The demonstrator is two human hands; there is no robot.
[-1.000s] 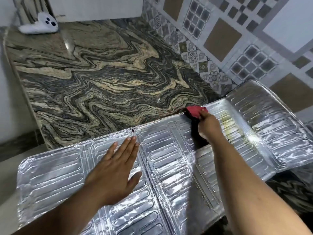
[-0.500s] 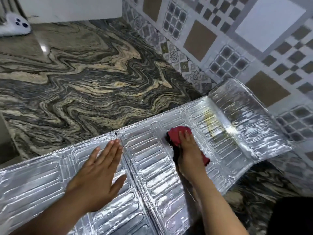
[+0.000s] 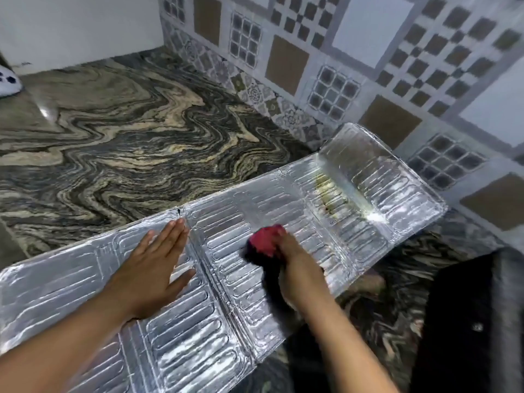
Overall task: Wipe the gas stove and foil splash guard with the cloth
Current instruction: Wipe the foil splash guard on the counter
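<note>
The foil splash guard lies flat on the counter. The right hand grips the red cloth on its middle. The left hand, fingers straight and together, holds it down. Yellow stains remain. No stove shows.

Left hand flat, fingers spread; right hand clenched.

cloth blurred, perhaps bunched, white object cut off
</note>
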